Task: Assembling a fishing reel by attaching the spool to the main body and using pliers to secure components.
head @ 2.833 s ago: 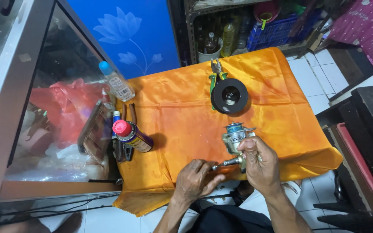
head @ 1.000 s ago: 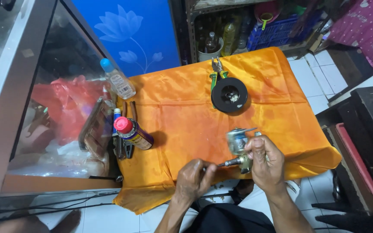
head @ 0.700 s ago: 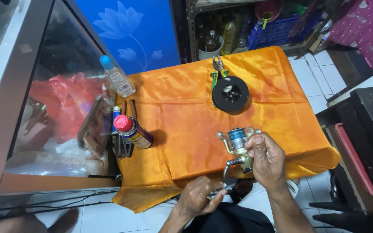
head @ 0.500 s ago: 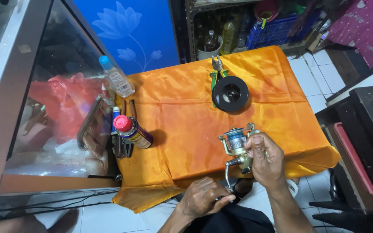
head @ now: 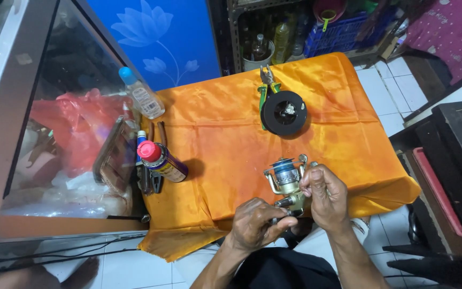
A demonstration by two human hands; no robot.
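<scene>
My right hand (head: 324, 197) grips a gold and blue fishing reel (head: 285, 179) above the near edge of a table covered in orange cloth (head: 231, 144). My left hand (head: 255, 223) pinches the reel's handle knob at its lower left side. A black line spool (head: 284, 112) lies flat further back on the cloth, with green-handled pliers (head: 264, 85) partly under it.
A spray can with a red cap (head: 161, 160) and dark tools (head: 149, 179) lie at the cloth's left edge, and a clear bottle with a blue cap (head: 141, 96) lies behind them. A glass cabinet (head: 54, 134) stands at left, dark furniture (head: 450, 171) at right.
My left hand dropped away below the reel, then came back up onto its handle. The reel has turned and tilted slightly in my right hand.
</scene>
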